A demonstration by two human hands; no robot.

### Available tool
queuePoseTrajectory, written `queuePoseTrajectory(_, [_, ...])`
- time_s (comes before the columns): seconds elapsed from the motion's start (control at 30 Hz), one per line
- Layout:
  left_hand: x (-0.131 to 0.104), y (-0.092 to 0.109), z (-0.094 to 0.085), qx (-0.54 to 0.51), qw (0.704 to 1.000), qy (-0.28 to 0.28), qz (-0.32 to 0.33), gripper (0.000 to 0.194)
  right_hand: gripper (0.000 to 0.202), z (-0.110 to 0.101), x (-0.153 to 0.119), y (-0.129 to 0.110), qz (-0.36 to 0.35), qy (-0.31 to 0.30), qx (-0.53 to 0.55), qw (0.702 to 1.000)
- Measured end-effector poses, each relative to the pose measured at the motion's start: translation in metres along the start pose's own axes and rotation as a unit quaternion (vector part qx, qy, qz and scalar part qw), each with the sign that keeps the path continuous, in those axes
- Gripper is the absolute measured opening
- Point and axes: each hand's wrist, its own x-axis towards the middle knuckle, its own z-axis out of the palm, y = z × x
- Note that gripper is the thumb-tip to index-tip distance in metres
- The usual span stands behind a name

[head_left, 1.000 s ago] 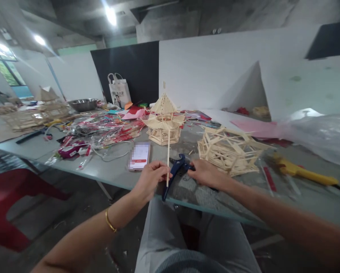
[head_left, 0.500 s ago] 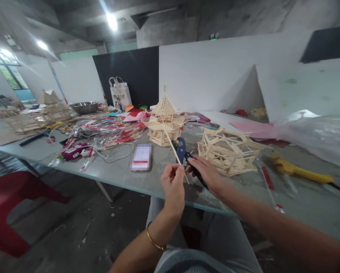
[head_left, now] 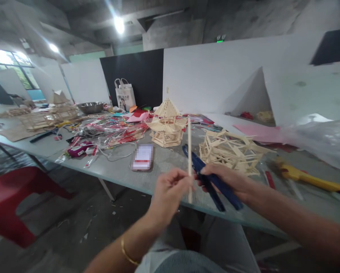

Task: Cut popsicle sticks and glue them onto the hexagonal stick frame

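Observation:
My left hand (head_left: 170,191) pinches a thin pale wooden stick (head_left: 189,151) near its lower end, holding it upright over the table's front edge. Just right of the stick, my right hand (head_left: 221,178) is closed around blue shears (head_left: 197,159). Their handles point down toward me, spread apart, and the jaw end tilts away to the upper left, partly behind the stick. Beyond my hands stands a small pagoda model (head_left: 167,127) made of wooden sticks. An open stick frame (head_left: 229,151) lies to the right of the shears.
A phone (head_left: 142,157) lies left of my hands. Plastic-wrapped red packets (head_left: 118,132) cover the table to the left, near a steel bowl (head_left: 90,107). On the right are a yellow glue gun (head_left: 309,176) and clear plastic wrap (head_left: 323,138). A red stool (head_left: 19,193) stands on the floor.
The stick has swung from leaning left to upright, and its top has moved right. The shears have turned, their handles now spread toward me. Both hands have shifted apart slightly.

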Motion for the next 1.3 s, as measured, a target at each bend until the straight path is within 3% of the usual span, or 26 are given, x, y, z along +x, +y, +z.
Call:
queuePoseTrajectory(0.07, [0.01, 0.0, -0.028, 0.054, 0.998, 0.027, -0.023, 0.014, 0.023, -0.006, -0.014, 0.0, 0.03, -0.019, -0.01, 0.999])
queuePoseTrajectory(0.13, [0.026, -0.002, -0.049, 0.07, 0.995, 0.007, -0.073, 0.013, 0.029, -0.011, -0.026, 0.004, 0.059, -0.022, -0.068, 0.996])
queuePoseTrajectory(0.23, [0.05, -0.008, -0.059, 0.07, 0.987, -0.029, -0.138, 0.014, 0.024, -0.019, -0.038, 0.008, 0.113, -0.015, -0.203, 0.972])
queuePoseTrajectory(0.33, [0.066, -0.011, -0.054, 0.09, 0.984, -0.051, -0.147, 0.013, 0.016, -0.026, -0.04, 0.004, 0.132, -0.028, -0.305, 0.943])
queuePoseTrajectory(0.47, [0.076, -0.015, -0.042, 0.132, 0.981, -0.069, -0.127, 0.011, 0.01, -0.029, -0.032, -0.012, 0.134, -0.022, -0.36, 0.923])
queuePoseTrajectory(0.67, [0.083, -0.032, -0.036, 0.25, 0.967, -0.028, -0.04, 0.016, 0.007, -0.016, -0.017, -0.025, 0.185, 0.0, -0.408, 0.894])
queuePoseTrajectory(0.8, [0.079, -0.04, -0.034, 0.35, 0.936, 0.015, 0.042, 0.019, 0.01, -0.008, -0.013, -0.027, 0.166, 0.001, -0.431, 0.887])
queuePoseTrajectory(0.93, [0.073, -0.039, -0.029, 0.398, 0.913, 0.034, 0.081, 0.019, 0.014, -0.004, -0.011, -0.03, 0.155, -0.005, -0.438, 0.886])
queuePoseTrajectory(1.3, [0.072, -0.041, -0.021, 0.416, 0.904, 0.05, 0.087, 0.016, 0.009, -0.008, -0.007, -0.031, 0.152, 0.015, -0.44, 0.885])
